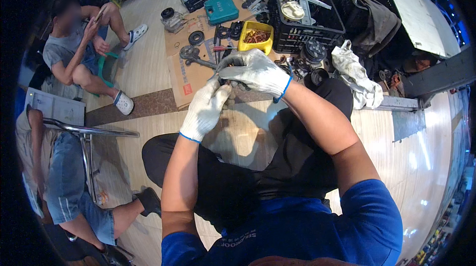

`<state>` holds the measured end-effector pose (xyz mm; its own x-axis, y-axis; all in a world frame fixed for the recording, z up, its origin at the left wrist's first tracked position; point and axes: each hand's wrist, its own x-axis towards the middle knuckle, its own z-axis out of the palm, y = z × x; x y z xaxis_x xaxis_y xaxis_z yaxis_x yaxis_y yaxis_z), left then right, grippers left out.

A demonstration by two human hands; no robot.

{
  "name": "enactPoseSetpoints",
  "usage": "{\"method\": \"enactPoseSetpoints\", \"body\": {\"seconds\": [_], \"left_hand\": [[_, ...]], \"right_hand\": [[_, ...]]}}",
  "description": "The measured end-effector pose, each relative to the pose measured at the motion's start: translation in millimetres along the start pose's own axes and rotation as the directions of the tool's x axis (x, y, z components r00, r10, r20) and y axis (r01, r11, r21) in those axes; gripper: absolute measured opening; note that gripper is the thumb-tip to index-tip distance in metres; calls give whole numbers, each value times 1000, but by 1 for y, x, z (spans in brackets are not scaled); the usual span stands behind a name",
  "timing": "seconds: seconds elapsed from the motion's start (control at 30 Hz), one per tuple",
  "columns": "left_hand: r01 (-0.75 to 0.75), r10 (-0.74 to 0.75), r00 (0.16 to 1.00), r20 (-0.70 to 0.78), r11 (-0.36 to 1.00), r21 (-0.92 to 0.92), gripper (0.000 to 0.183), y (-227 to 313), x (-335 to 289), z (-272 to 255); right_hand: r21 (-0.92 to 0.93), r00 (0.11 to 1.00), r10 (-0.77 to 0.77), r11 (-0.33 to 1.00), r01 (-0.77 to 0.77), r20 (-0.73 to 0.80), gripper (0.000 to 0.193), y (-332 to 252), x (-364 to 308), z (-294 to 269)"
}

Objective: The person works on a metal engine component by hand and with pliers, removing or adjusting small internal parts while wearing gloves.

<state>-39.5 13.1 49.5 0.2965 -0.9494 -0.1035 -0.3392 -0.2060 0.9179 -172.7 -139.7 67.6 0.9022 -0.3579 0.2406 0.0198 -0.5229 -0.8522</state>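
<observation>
White knit work gloves with blue cuffs cover both my hands, which meet over the edge of a cardboard sheet. My left hand (202,108) is closed, its fingertips pinched up against the right one. From the right, my right hand (258,73) curls its grey-coated fingers over the same spot. A small dark piece shows between the fingertips; its kind is hidden. Just beyond them is a grey metal arm with a round end (189,53); whether a hand touches it, I cannot tell. A red-handled screwdriver (221,48) and a yellow container of small copper-coloured parts (270,42) are nearby.
On the cardboard (183,80) are a black ring (196,38) and a green tool case (221,10). Black crates (310,32) stand right of it, near a crumpled white cloth (354,72). One person (69,50) sits at left; another (64,166) is closer, by a chrome-framed chair (89,131).
</observation>
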Motion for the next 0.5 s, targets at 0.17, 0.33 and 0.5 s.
{"method": "enactPoseSetpoints", "body": {"seconds": [0.17, 0.33, 0.5], "left_hand": [[-168, 201, 970, -138, 961, 219, 24, -10, -2, 8], [-341, 464, 838, -288, 857, 387, 26, -18, 3, 21], [-48, 49, 985, -167, 999, 12, 29, -22, 10, 5]], "right_hand": [[-35, 997, 50, 998, -52, -60, 28, 8, 1, 6], [-534, 886, -456, 770, 348, -81, 22, 28, 4, 12], [764, 900, 417, 538, -357, 127, 34, 21, 4, 5]]}}
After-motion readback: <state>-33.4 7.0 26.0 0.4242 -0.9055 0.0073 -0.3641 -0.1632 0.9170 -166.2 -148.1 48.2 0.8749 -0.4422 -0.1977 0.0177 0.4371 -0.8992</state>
